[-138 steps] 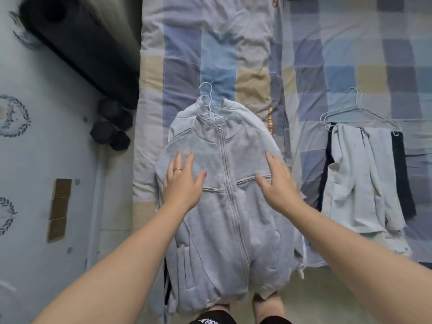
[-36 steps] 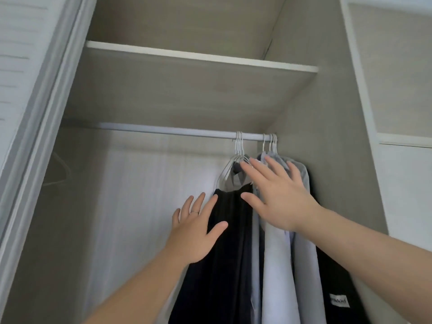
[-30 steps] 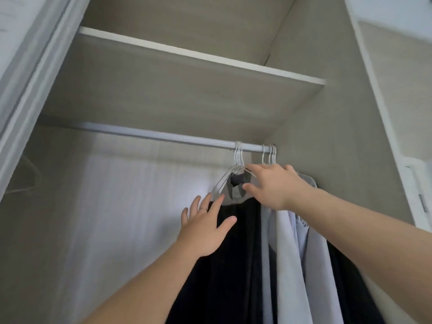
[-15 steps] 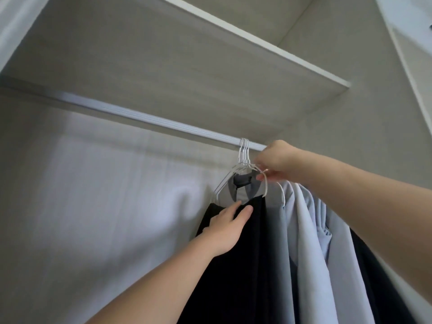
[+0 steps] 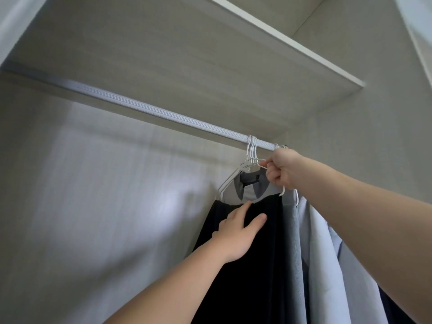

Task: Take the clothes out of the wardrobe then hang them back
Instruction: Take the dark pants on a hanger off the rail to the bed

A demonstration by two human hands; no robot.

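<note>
Several garments hang on white wire hangers [image 5: 251,157] at the right end of the wardrobe rail [image 5: 145,113]. The front one is a black garment [image 5: 245,277] over a grey collared piece [image 5: 249,190]; light grey and pale blue clothes [image 5: 320,265] hang behind it. My right hand [image 5: 281,169] is up by the rail, fingers curled round the wire shoulders of the front hangers. My left hand [image 5: 236,235] lies flat against the upper part of the black garment, fingers straight.
A wooden shelf [image 5: 210,57] runs just above the rail. The wardrobe's right side wall [image 5: 374,136] stands close behind the hanging clothes. The rail's long left stretch carries no hangers, with the pale back wall [image 5: 105,195] behind it.
Earlier I pressed a grey jacket on the bed; then both hands reached into the wardrobe. My right hand has closed round the front hangers, and my left hand has risen onto the black garment.
</note>
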